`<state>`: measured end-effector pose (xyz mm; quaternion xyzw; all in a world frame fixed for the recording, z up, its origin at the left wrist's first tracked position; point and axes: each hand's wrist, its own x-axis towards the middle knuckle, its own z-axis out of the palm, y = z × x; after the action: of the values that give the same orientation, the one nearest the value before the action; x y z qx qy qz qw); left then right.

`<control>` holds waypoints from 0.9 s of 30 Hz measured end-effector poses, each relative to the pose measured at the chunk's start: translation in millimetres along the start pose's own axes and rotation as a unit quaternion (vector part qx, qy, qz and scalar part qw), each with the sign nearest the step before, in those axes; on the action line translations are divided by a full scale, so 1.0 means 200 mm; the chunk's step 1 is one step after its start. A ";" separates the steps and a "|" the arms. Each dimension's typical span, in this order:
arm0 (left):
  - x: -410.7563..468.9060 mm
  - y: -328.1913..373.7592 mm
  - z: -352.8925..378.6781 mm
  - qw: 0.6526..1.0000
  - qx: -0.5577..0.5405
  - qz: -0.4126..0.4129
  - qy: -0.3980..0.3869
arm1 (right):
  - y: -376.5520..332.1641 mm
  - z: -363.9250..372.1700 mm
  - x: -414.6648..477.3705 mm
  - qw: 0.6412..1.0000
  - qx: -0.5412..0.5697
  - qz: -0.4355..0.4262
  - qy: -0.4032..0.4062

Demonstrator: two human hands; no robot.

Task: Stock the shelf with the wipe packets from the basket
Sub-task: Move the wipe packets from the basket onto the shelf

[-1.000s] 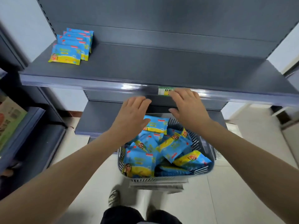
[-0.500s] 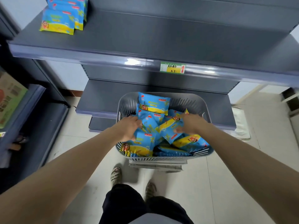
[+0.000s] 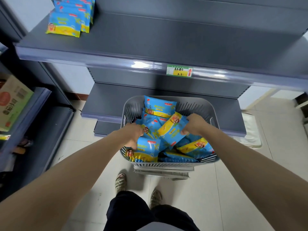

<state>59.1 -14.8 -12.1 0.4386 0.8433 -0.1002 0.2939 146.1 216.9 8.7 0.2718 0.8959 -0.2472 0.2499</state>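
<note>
While the right hand (image 3: 195, 125) pinches the end of a tilted packet (image 3: 171, 130) above the others in the basket (image 3: 196, 105), the left hand (image 3: 133, 133) is sunk among the packets beside it, fingers hidden, so I cannot tell if it holds one. An end grip is likely to let the slick packet slip or drag neighbours over the rim. The shelf (image 3: 150, 39) holds only a small stack (image 3: 68, 22) at its far left.

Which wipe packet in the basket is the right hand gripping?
The slanted wipe packet mid-heap, lying atop the others; the right hand grips its right edge.
</note>
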 end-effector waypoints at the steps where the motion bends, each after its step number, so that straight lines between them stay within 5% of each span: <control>1: -0.01 -0.01 -0.01 1.000 -0.013 -0.005 0.006 | -0.03 -0.03 -0.01 1.000 0.012 -0.016 -0.001; 10: -0.25 -0.16 -0.43 0.970 -0.140 -0.035 0.195 | -0.41 -0.41 -0.13 0.965 0.117 -0.193 0.136; 17: -0.48 -0.47 -0.70 0.936 -0.169 -0.047 0.306 | -0.87 -0.58 -0.07 0.943 0.172 -0.196 0.205; 23: -0.64 -0.97 -0.82 0.914 -0.201 -0.064 0.347 | -1.41 -0.64 0.06 0.940 0.302 -0.140 0.071; 27: -0.73 -1.34 -0.85 0.906 -0.196 -0.085 0.365 | -1.83 -0.63 0.17 0.957 0.220 -0.170 0.079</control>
<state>-160.5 -201.2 186.4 0.3046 0.9285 0.2093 0.0363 -141.7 35.0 195.9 0.1828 0.8693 -0.4543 0.0668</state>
